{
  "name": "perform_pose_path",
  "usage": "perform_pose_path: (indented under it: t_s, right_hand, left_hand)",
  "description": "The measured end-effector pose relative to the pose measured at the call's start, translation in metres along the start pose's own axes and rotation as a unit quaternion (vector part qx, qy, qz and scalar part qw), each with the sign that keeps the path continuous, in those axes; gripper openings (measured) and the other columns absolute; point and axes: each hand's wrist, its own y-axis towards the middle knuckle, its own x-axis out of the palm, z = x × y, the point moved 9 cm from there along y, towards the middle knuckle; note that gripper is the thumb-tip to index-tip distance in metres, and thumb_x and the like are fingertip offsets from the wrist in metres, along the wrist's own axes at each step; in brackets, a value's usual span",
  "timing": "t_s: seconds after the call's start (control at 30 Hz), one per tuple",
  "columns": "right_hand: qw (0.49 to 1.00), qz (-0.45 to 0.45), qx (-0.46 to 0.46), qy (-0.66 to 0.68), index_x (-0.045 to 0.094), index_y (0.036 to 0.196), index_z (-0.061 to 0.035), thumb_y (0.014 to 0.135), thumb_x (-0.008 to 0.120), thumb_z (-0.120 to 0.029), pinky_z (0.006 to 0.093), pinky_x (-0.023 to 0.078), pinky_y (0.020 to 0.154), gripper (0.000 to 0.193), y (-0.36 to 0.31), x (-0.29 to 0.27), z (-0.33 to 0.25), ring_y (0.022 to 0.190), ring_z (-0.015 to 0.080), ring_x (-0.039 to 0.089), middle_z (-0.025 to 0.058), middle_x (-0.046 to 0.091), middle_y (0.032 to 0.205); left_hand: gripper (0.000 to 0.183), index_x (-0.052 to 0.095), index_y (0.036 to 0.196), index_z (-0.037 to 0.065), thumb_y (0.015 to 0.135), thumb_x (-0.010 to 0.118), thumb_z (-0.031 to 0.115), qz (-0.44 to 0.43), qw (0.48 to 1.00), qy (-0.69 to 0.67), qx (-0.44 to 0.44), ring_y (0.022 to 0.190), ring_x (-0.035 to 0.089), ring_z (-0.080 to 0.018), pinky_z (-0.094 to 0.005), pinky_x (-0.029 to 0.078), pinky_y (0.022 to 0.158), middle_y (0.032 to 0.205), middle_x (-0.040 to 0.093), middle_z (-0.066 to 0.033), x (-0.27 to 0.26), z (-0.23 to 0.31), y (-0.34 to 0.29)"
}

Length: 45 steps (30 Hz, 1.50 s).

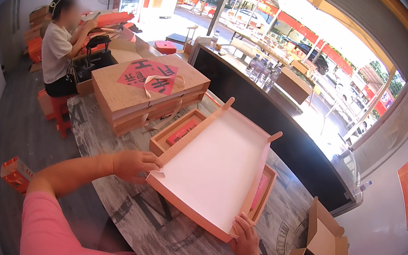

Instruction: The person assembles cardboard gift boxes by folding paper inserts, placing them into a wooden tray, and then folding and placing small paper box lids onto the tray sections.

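A shallow cardboard box lid (209,165) with a white inside is at the middle of the table, open side up, with flaps standing out at its far corners. My left hand (136,165) grips its near left corner, fingers over the wall. At the near right corner, my right hand (246,236) is closed on the edge with the fingers on the inside. Beneath the lid lies a brown cardboard tray (161,145), mostly covered by it. A red packet (182,132) shows in the tray on the left, and a pinkish red one (259,191) on the right.
Stacked gift boxes (114,95) with ribbon handles stand at the left on the round table (150,214). An open carton (324,238) is at the right. Beyond is a dark counter (269,110) with bottles. A person (61,50) sits at the far left.
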Motion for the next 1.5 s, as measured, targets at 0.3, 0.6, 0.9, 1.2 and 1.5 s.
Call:
perform_pose_path:
  t_s: [0.3,0.6,0.9,1.2,1.5]
  right_hand:
    - [0.946,0.294,-0.005,0.135,0.042,0.117,-0.0097,0.099,0.063,-0.030,0.0490,0.047,0.097,0.034,0.012,-0.067,-0.015,0.109,0.0332,0.056,0.0149,0.054,0.112]
    - [0.914,0.364,-0.023,0.175,0.043,0.096,-0.0143,0.096,0.070,-0.037,0.0355,0.045,0.077,0.035,0.032,-0.104,-0.040,0.086,0.0218,0.048,0.0048,0.046,0.093]
    - [0.910,0.381,-0.049,0.156,0.044,0.093,-0.0136,0.096,0.069,-0.033,0.0320,0.036,0.063,0.032,0.049,-0.135,-0.076,0.073,0.0182,0.042,0.0029,0.042,0.080]
    - [0.888,0.385,-0.051,0.246,0.051,0.097,-0.0137,0.096,0.067,-0.051,0.0399,0.038,0.073,0.041,0.045,-0.140,-0.079,0.075,0.0189,0.048,0.0007,0.049,0.085]
    - [0.884,0.378,0.001,0.274,0.041,0.102,-0.0116,0.092,0.074,-0.051,0.0372,0.042,0.070,0.053,0.036,-0.134,-0.085,0.063,0.0135,0.047,-0.0031,0.050,0.074]
  left_hand:
    - [0.044,0.052,0.110,0.008,0.080,0.083,0.018,0.312,0.932,-0.183,-0.009,0.093,0.059,-0.0289,-0.0396,0.048,0.086,0.106,0.061,-0.0118,-0.039,0.031,-0.003]
    - [0.051,0.051,0.105,0.011,0.080,0.089,0.035,0.407,0.902,-0.129,0.059,0.079,0.049,-0.0208,-0.0362,0.040,0.073,0.092,0.058,-0.0058,-0.094,0.067,0.011]
    - [0.059,0.054,0.090,0.013,0.084,0.071,0.069,0.407,0.907,-0.049,0.100,0.074,0.047,-0.0237,-0.0400,0.042,0.071,0.084,0.059,-0.0012,-0.105,0.108,0.017]
    - [0.051,0.052,0.082,0.014,0.083,0.083,0.055,0.399,0.864,-0.285,0.117,0.067,0.049,-0.0162,-0.0368,0.042,0.070,0.072,0.053,0.0042,-0.104,0.116,0.033]
    - [0.054,0.049,0.067,0.015,0.089,0.076,0.056,0.399,0.838,-0.354,0.114,0.058,0.046,-0.0142,-0.0360,0.038,0.066,0.064,0.051,0.0042,-0.100,0.109,0.022]
